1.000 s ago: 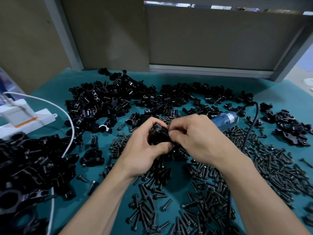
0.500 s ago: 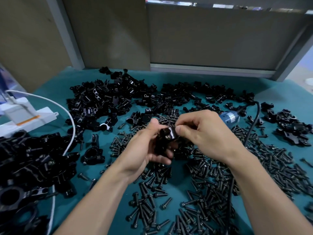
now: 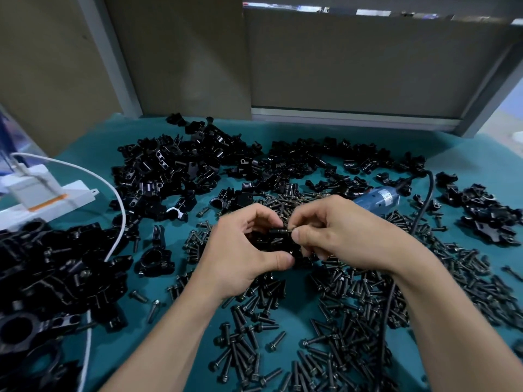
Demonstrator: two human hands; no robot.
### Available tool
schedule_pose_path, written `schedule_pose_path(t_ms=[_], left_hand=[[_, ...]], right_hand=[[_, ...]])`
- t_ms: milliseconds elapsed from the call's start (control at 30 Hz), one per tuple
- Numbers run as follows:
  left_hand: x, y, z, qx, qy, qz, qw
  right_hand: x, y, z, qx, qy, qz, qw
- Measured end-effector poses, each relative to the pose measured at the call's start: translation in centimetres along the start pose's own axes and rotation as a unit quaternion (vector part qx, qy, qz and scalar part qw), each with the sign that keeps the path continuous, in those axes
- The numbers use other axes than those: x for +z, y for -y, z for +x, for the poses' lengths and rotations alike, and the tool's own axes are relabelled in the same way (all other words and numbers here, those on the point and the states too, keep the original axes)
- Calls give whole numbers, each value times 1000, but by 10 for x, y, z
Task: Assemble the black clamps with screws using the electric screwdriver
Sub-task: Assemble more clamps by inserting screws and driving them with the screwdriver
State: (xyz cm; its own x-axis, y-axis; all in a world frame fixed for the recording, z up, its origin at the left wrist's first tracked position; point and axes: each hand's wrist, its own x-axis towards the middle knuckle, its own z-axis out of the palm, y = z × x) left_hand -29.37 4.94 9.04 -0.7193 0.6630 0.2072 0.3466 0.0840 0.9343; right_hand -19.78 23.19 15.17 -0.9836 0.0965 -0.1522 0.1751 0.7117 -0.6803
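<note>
My left hand [image 3: 240, 256] grips a black clamp [image 3: 278, 243] above the middle of the teal table, thumb under it and fingers curled over the top. My right hand [image 3: 339, 236] pinches a small screw [image 3: 287, 231] at the clamp's upper right side with thumb and forefinger. Most of the clamp is hidden by both hands. The blue electric screwdriver [image 3: 377, 198] lies on the table just beyond my right hand, with its black cord [image 3: 424, 205] running toward me.
Loose black screws [image 3: 254, 335] cover the table in front and to the right. Clamp parts are heaped at the back [image 3: 175, 171], and more clamps are heaped at the near left [image 3: 42, 278] and far right [image 3: 486, 213]. A white power strip [image 3: 42, 199] and white cable [image 3: 113, 193] lie left.
My left hand has turned the clamp and lowered it slightly. My right hand's pinch has shifted from the clamp's top to the screw at its upper right side.
</note>
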Motion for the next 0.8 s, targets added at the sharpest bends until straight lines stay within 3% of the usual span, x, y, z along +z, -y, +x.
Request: schedule_pose_path(t_ms=[200,400,533,633,733,800], left_hand=[[-4,-2,1,-13,77,32,996],[7,-4,-5,13,46,18,999],[7,-10,-7,-16,34,-163,986],[2,-11,-3,-90,15,-246,965],[-1,-11,-1,-136,-2,-286,948],[-1,-11,0,-137,-9,-308,941]], right_hand=[[2,-1,-5,-3,10,48,999],[6,-2,-1,-6,-48,115,992],[5,1,-4,-10,-36,189,981],[8,6,-2,-22,-129,71,989],[13,16,-1,-64,-268,-43,960],[7,18,-3,-58,-250,-81,963]])
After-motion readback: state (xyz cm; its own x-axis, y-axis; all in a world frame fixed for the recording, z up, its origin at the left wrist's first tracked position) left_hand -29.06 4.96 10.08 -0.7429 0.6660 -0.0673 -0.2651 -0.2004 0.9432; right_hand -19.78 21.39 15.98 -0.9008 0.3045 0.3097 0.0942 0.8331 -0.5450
